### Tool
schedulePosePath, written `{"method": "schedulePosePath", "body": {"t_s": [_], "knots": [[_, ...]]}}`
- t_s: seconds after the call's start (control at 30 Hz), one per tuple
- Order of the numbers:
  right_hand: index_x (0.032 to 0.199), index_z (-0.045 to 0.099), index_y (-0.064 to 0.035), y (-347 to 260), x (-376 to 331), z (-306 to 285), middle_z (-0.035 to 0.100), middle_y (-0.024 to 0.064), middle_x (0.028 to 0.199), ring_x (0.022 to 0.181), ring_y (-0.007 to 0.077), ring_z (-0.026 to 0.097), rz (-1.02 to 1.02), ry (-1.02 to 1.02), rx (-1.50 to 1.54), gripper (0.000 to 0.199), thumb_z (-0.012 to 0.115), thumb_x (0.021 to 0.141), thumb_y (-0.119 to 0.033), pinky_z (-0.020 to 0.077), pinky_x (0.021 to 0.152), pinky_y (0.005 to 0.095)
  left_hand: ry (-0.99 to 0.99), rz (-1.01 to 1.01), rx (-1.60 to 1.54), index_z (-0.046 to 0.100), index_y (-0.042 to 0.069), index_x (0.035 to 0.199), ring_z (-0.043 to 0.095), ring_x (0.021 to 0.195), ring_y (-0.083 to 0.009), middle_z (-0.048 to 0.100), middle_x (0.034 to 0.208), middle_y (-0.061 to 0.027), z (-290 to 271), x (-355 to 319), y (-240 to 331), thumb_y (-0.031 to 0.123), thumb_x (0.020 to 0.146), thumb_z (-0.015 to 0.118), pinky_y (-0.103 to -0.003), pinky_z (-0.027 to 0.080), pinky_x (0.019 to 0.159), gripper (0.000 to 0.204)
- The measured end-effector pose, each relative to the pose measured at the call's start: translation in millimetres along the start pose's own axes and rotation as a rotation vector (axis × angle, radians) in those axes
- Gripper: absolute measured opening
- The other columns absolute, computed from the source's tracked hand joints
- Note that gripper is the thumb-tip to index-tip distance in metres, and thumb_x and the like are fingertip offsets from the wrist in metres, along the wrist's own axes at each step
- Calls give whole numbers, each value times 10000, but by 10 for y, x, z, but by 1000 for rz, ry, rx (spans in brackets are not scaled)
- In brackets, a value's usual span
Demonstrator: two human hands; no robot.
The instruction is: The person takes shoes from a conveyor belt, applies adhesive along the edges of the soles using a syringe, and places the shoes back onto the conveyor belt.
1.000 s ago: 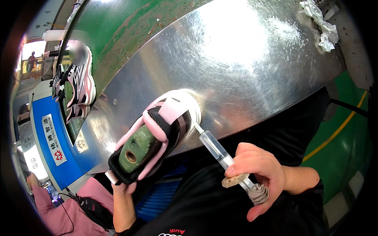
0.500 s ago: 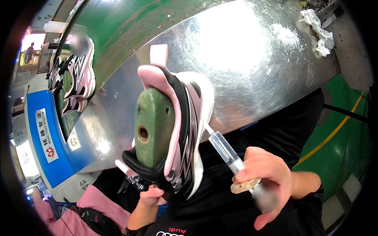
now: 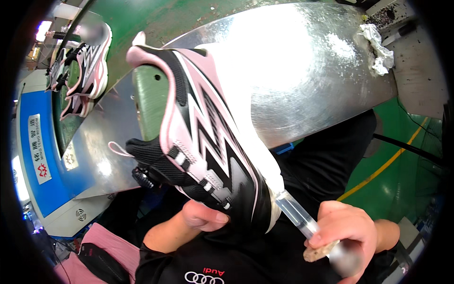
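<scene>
A pink, black and white sneaker (image 3: 208, 137) is held up in front of me, tilted, with its outer side showing. A green shoe last (image 3: 150, 99) fills its opening. My left hand (image 3: 203, 217) grips the shoe near the toe; the fingers behind it are hidden. In my right hand (image 3: 347, 232) is a clear syringe (image 3: 297, 214) with liquid inside. Its tip meets the edge between the white sole (image 3: 257, 156) and the upper near the toe. A tan, rough-edged piece (image 3: 318, 252) sits at the syringe's rear, by my right fingers.
Under the shoe lies a shiny metal tabletop (image 3: 326, 90). More sneakers (image 3: 87, 71) stand on a green belt at the far left, beside a blue and white machine panel (image 3: 35, 156). Crumpled white paper (image 3: 377, 49) lies at the table's far right. Pink cloth (image 3: 106, 246) is at lower left.
The shoe has turned to show its side more fully, its toe swinging right. My right hand and the syringe have moved right and down, with the tip now near the toe.
</scene>
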State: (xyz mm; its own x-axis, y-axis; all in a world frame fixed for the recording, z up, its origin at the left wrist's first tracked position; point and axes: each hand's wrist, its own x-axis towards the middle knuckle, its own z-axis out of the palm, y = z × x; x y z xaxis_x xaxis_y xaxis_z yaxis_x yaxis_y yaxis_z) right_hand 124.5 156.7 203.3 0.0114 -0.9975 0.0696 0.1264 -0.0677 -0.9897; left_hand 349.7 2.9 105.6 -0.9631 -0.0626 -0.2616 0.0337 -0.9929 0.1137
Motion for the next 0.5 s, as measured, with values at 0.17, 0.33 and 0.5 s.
{"method": "schedulePosePath", "body": {"t_s": [0.17, 0.33, 0.5], "knots": [[1096, 547, 1, -306, -187, -85, 644, 60, 829, 645, 200, 563, 24, -22, -74, 796, 795, 554, -527, 349, 600, 322, 3, -76, 16, 365, 55, 1341, 410, 1247, -257, 444, 1326, -108, 138, 362, -57, -92, 650, 627, -394, 351, 1026, 753], [1114, 526, -13, -478, -377, -99, 643, 57, 827, 685, 218, 595, -7, 24, -164, 836, 794, 542, -562, 357, 603, 324, 89, -92, -27, 560, 45, 1135, 585, 986, -246, 599, 1072, -110, 249, 556, -149, -28, 713, 612, -335, 466, 871, 432], [1095, 532, -14, -554, -522, -117, 633, 62, 817, 682, 228, 587, -32, 87, -282, 825, 782, 549, -580, 355, 603, 333, 403, 5, 105, 587, 65, 1060, 569, 929, -334, 567, 1052, -145, 552, 772, -215, 17, 797, 503, -417, 506, 740, 280]]}}
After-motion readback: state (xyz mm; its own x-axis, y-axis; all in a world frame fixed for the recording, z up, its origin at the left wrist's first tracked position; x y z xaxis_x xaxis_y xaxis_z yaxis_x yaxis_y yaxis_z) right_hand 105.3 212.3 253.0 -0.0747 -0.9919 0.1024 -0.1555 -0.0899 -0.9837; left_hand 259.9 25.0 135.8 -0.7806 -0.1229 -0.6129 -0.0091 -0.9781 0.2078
